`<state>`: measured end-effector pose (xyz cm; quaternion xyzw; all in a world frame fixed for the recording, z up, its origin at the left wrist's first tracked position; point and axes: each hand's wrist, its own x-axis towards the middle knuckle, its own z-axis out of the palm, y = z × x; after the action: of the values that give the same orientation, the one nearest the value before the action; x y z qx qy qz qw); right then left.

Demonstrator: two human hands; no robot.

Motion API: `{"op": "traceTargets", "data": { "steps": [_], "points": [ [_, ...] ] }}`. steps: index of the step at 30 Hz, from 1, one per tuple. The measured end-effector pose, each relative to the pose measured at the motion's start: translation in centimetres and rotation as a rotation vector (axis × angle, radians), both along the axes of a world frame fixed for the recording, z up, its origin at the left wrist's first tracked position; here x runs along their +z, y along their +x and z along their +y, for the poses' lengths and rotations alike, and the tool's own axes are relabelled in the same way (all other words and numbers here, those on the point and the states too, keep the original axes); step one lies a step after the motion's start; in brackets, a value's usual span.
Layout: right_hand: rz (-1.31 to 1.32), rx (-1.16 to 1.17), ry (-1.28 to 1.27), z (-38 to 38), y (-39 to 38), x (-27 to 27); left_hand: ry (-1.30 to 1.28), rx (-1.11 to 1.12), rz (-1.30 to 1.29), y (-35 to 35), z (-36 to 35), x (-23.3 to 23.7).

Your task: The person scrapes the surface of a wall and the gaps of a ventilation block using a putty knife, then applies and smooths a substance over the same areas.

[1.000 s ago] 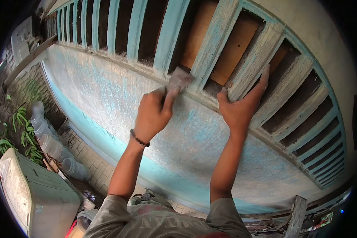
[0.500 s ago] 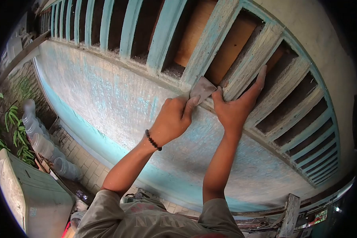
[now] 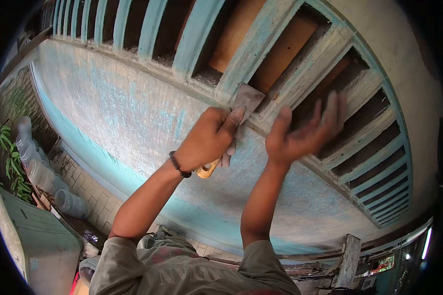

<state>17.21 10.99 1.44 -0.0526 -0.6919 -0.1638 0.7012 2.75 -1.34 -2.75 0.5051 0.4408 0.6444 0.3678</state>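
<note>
Holding a scraper (image 3: 249, 98) tight in the left hand (image 3: 206, 135), right by the foot of the blue slats (image 3: 199, 37). Holding the right hand (image 3: 307, 140) open and apart, blurry, hiding some slats. Brown board (image 3: 285, 46) behind. Patchy wall (image 3: 108, 98) below. Off left, clear tubs (image 3: 42, 174), green leaves (image 3: 17, 182), a big pale box (image 3: 39, 236).

Scraper blade (image 3: 250, 95): dull metal, we see
Scraper handle (image 3: 205, 174): smooth; wood or plastic, we can't tell
Slats (image 3: 310, 76): matt paint, worn rough
Wall (image 3: 133, 118): rough, patchy paint
Shirt (image 3: 192, 270): matt cloth
</note>
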Motion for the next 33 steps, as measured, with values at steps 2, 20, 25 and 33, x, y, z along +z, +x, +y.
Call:
{"op": "traceTargets", "data": {
  "steps": [2, 20, 25, 33],
  "points": [
    [0.072, 0.113, -0.041, -2.9, -0.4, -2.1, 0.033, -0.035, -0.038, -0.1, 0.4, 0.1],
    [0.155, 0.321, -0.474, -7.2, 5.5, -4.8, 0.284, -0.631, -0.836, 5.2, 5.4, 0.9],
    [0.275, 0.539, -0.388, -5.2, 1.2, 3.9, 0.325, -0.945, -1.019, 6.0, 8.5, 1.4],
    [-0.056, 0.256, -0.170, -0.6, -2.0, 8.9, 0.394, -1.006, -1.117, 6.6, 9.0, 1.9]
  ]
}}
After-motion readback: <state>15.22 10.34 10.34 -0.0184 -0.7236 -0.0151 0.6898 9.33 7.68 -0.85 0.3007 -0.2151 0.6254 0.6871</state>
